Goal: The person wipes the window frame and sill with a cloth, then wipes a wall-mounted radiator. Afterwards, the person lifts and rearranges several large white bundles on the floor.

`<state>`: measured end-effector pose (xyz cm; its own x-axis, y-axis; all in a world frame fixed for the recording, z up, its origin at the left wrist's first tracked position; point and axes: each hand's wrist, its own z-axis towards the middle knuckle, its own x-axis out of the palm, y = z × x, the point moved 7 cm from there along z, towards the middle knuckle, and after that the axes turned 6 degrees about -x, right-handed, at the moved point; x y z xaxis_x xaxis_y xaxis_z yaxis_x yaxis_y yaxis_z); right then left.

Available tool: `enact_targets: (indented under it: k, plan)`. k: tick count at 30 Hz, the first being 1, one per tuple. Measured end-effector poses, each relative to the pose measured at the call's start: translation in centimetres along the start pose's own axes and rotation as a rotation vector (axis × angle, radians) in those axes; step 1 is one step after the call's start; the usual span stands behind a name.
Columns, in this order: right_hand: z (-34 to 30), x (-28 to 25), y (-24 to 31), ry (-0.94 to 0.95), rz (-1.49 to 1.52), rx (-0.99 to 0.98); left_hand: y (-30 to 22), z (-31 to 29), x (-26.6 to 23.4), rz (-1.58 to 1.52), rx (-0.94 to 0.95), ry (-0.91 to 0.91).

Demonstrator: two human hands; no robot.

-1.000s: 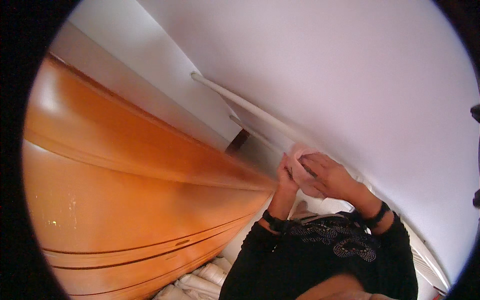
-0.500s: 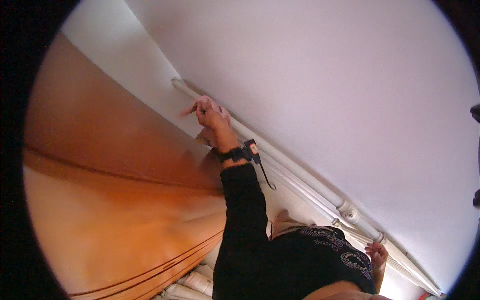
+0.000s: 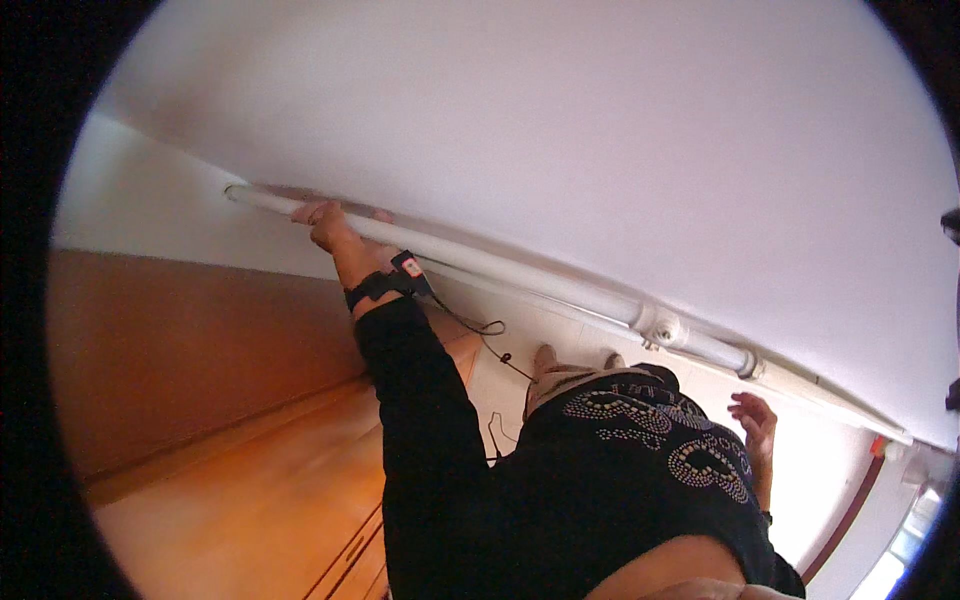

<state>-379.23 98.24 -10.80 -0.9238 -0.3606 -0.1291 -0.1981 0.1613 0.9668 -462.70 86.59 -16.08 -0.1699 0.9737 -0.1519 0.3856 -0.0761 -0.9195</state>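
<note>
Pipe: a long white pipe [image 3: 520,275] runs along the white wall [image 3: 600,120], from far left to near right.
Left hand: my left hand [image 3: 330,222] rests on the pipe near its far left end, fingers [image 3: 305,212] curled over it.
Right hand: my right hand [image 3: 755,420] hangs near right below the pipe, fingers spread, holding nothing.
Wrist: a black wrist strap [image 3: 378,285] with a dangling cord.
Left side: an orange-brown wooden panel [image 3: 200,400].

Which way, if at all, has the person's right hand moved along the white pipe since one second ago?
Yes. The right hand has left the left hand, which grips the white pipe, and now hangs open below the pipe's coupling.
</note>
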Motion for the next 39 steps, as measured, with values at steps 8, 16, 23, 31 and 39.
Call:
enact_targets:
  k: [8, 16, 23, 31, 39]
  plan:
    - [1.8, -0.2, 0.4, 0.029, -0.003, 0.115, 5.7, -9.6, 0.9, -0.266, -0.24, 0.18]
    - [3.0, 0.2, -0.6, 0.168, -0.01, 0.072, 8.6, -20.6, 0.9, -0.123, -0.048, 0.322]
    - [2.8, -1.3, -2.7, 0.255, -0.035, 0.071, 13.9, -34.1, 1.5, -0.032, -0.015, 0.748]
    - [0.3, -4.5, -6.9, 0.316, -0.163, 0.091, 16.7, -45.5, -0.6, 0.117, -0.127, 1.084]
    - [-8.2, -8.6, -15.1, -0.261, 0.111, 0.186, 27.0, -35.4, -4.7, 0.464, -0.396, 1.175]
